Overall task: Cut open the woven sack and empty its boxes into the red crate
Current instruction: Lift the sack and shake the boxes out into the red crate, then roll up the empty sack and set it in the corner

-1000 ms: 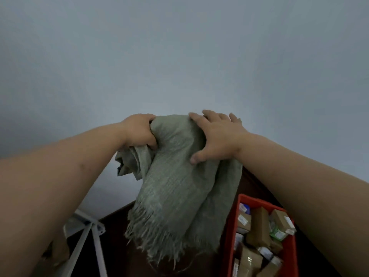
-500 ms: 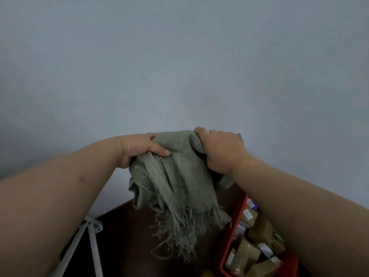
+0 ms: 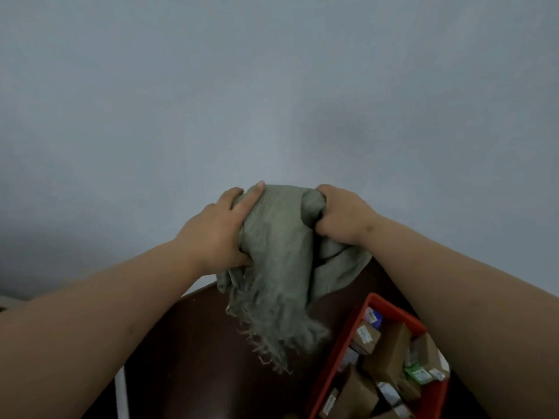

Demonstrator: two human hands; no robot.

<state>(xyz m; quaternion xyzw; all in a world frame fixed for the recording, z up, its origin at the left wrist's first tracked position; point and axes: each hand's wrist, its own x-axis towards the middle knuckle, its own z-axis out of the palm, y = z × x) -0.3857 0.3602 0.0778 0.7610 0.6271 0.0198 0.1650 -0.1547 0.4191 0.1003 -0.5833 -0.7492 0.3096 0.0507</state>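
Note:
A limp grey-green woven sack (image 3: 279, 252) hangs bunched up in the air in front of me, its frayed cut edge pointing down. My left hand (image 3: 216, 232) presses and grips its left side. My right hand (image 3: 341, 217) is clenched on a gathered fold at its upper right. Below and to the right stands the red crate (image 3: 390, 308), holding several brown and white cardboard boxes (image 3: 390, 355). The crate's right side is hidden behind my right forearm.
A dark brown table top (image 3: 196, 352) lies under the sack and crate, its far edge against a plain pale blue-grey wall (image 3: 272, 86). A white strip (image 3: 120, 394) shows at the table's left edge.
The sack has been gathered into a tighter bundle, and less of it hangs down. Both hands have regripped it and sit lower in view. More of the crate shows.

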